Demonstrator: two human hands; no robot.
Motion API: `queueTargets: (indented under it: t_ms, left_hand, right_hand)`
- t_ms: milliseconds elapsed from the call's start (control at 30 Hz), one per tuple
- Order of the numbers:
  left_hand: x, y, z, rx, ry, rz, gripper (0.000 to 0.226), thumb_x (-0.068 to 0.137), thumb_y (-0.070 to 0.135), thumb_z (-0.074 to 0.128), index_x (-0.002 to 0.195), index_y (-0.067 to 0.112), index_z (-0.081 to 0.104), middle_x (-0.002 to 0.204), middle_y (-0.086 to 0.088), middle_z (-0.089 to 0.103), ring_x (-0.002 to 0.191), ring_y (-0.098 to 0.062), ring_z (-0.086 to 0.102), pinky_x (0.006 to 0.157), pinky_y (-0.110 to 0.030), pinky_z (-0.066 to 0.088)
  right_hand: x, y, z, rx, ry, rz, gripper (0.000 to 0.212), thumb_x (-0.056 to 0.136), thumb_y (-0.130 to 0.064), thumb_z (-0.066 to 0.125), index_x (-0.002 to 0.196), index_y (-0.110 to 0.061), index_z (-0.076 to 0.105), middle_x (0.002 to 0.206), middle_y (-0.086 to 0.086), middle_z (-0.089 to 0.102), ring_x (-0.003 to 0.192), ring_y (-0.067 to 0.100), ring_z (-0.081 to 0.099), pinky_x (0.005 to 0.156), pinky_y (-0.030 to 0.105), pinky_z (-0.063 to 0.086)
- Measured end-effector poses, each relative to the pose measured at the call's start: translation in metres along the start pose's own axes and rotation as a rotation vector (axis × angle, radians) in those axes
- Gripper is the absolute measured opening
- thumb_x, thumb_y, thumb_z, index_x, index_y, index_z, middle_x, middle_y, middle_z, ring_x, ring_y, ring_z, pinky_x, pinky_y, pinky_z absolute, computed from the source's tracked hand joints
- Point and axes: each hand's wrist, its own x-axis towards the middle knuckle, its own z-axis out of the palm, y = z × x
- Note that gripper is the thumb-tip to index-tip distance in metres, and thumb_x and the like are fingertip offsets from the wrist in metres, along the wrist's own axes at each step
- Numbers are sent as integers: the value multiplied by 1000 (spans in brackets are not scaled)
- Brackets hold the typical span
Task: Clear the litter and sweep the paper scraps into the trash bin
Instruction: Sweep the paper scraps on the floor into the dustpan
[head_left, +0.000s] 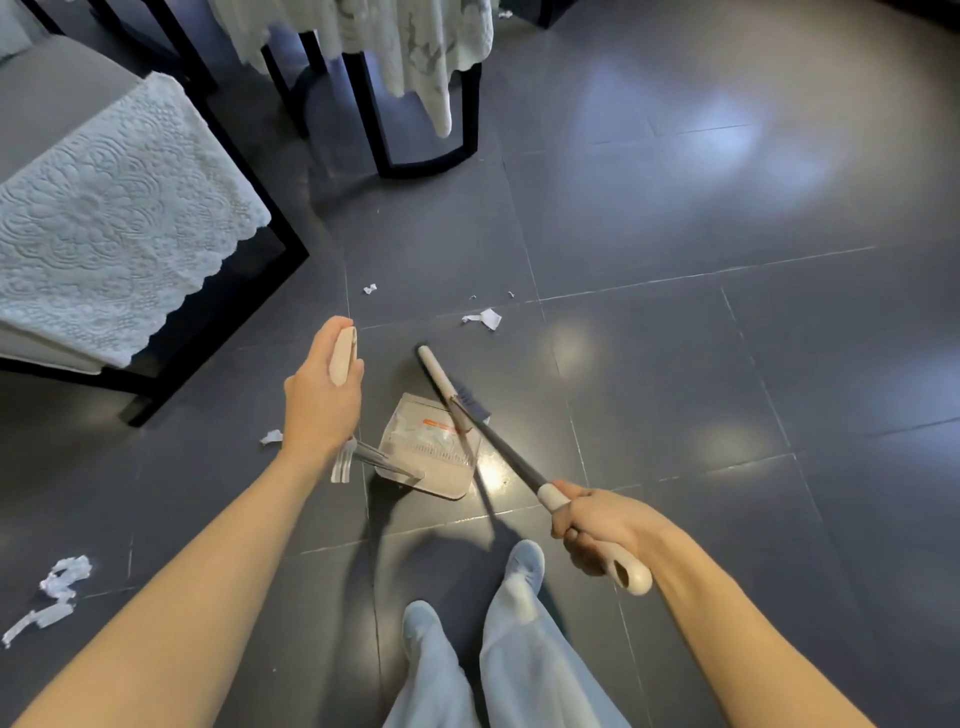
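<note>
Both forearms reach forward over pale blue trousers, nearest the lens.

Far left of the left grip, close to that forearm, a cluster of torn paper scraps lies on the dark tiled floor. One small scrap lies just left of the wrist.

Left grip: clenched round the cream top of the dustpan handle, whose shaft runs down and rightward to the pan.

Clear dustpan: below and right of the left grip, between the two grips. It carries an orange strip; the lettering is too blurred to read. Whether it rests on the floor cannot be told.

Beyond the left grip, further scraps lie apart on the tiles: a tiny one and a larger white piece to its right.

Broom head: cream bar with dark bristles, at the dustpan's far edge. Its dark shaft crosses the pan's right side toward the right grip.

Right grip: grasping the broom's cream end, fingers wrapped round, the holed tip protruding behind.

A lace-covered chair stands well left of the left grip.
</note>
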Motion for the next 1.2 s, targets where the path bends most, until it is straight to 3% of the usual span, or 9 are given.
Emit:
queueTargets:
  t_ms: [133, 200, 267, 433, 633, 767, 933, 1033, 1200]
  left_hand:
    - [8, 9, 3, 7, 2, 7, 41, 96, 17, 50, 113, 54, 47, 91, 1, 60, 93, -40, 58, 72, -50, 56]
    - [9, 10, 4, 2, 22, -8, 40, 97, 19, 49, 111, 56, 48, 88, -1, 59, 86, -37, 56, 62, -43, 56]
    - [10, 9, 7, -22, 53, -27, 40, 97, 19, 48, 106, 58, 47, 84, -7, 58, 71, -30, 53, 45, -31, 48]
    - [23, 21, 14, -58, 78, -19, 37, 97, 18, 48, 106, 54, 48, 80, -7, 55, 60, -22, 51, 39, -21, 43]
    - [65, 36, 21, -66, 87, -37, 37, 98, 18, 47, 108, 54, 47, 82, -10, 56, 63, -25, 52, 39, -23, 42]
    - [98, 45, 28, -71, 66, -34, 34, 99, 17, 47, 108, 50, 48, 81, -10, 55, 55, -22, 49, 37, -23, 41]
    - [144, 55, 32, -84, 36, -35, 35, 99, 15, 47, 109, 49, 47, 83, -11, 54, 55, -24, 47, 35, -23, 38]
    - [165, 58, 34, -65, 10, -42, 36, 98, 17, 45, 112, 50, 46, 91, -15, 55, 74, -31, 49, 39, -24, 38]
    - [179, 57, 34, -46, -4, -20, 35, 98, 18, 46, 113, 50, 45, 89, -14, 55, 79, -34, 48, 40, -27, 41]
  right_hand:
    - [-16, -17, -27, 130, -107, 55, 50, 87, 3, 40, 131, -17, 47, 51, 0, 30, 37, 7, 28, 34, 18, 25]
    - [-26, -30, -45, 327, -165, 104, 53, 91, 6, 36, 125, -33, 47, 48, -3, 27, 30, 4, 25, 27, 12, 23]
    - [-39, -41, -57, 385, -172, 83, 57, 93, 7, 35, 128, -37, 43, 48, -2, 27, 28, 3, 26, 25, 11, 24]
    - [-47, -76, -80, 285, -56, -48, 62, 91, 9, 37, 133, -37, 39, 52, 1, 31, 31, 4, 27, 28, 11, 24]
    - [-7, -133, -114, 262, 46, -118, 47, 89, 10, 36, 109, -31, 46, 46, 0, 36, 30, 5, 30, 28, 11, 27]
    - [52, -167, -127, 311, 105, -133, 56, 89, 10, 35, 126, -30, 46, 43, 0, 37, 29, 6, 30, 29, 11, 28]
    - [108, -178, -127, 51, 179, -47, 52, 91, 2, 36, 136, -26, 40, 58, 5, 42, 34, 11, 37, 34, 17, 36]
    - [116, -189, -130, -189, 230, -11, 55, 91, -2, 40, 139, -27, 35, 64, 8, 47, 38, 14, 42, 40, 20, 40]
    - [105, -198, -118, -261, 194, 0, 58, 87, 2, 36, 140, -19, 37, 54, 5, 42, 31, 10, 35, 36, 15, 34]
